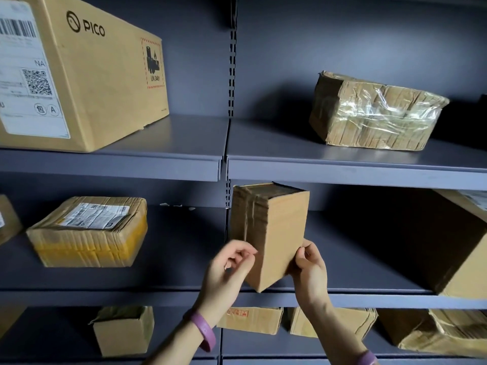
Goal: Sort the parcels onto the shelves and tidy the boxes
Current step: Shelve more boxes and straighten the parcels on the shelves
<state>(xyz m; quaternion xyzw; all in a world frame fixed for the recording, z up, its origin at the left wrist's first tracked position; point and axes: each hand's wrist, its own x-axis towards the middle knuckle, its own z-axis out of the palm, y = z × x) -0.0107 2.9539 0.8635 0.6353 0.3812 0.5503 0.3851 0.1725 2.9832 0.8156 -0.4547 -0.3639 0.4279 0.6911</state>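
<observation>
Upright taped parcel (268, 233) at front lip of middle shelf (369, 259), long axis 12–6, at 12 o'clock from both hands. Lower right edge gripped by right hand (308, 267). At 9 o'clock, left hand (229, 264) is curled, contact unclear.

Dim frontal light; shadow fills the backs of the shelves (184, 138). Glare streaks the taped parcel (379, 111). Wide-angle distortion bows the frame edges; the left hand (229, 267) is slightly blurred.
</observation>
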